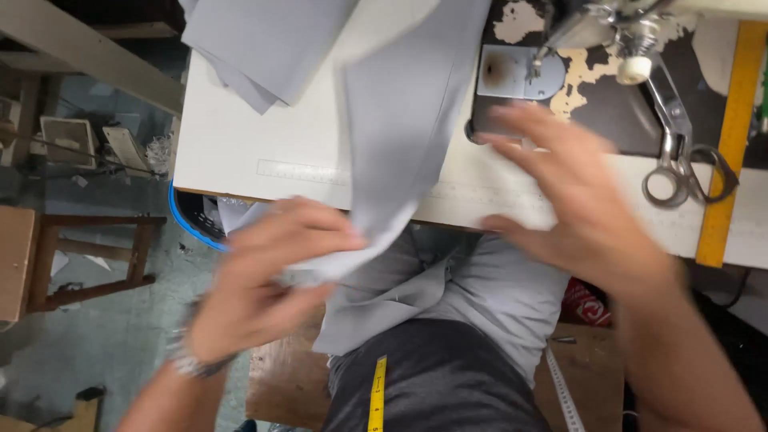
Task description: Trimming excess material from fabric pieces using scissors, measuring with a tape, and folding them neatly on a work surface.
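The left hand [268, 276] had its fingers pinched shut on the lower end of a long strip of light grey woven fabric [396, 120], just below the worktop's front edge. The strip ran up across the white sewing worktop [232, 148] toward its back edge. The right hand [572, 200], blurred, lay fingers spread and open, holding nothing, over the front edge beside the machine's metal needle plate [516, 72]. Steel scissors [680, 152] and a yellow ruler [732, 136] rested near the right corner. More grey cloth [488, 296] lay in the lap. A wooden stool [88, 256] stood on the littered concrete floor [120, 336] at the left.
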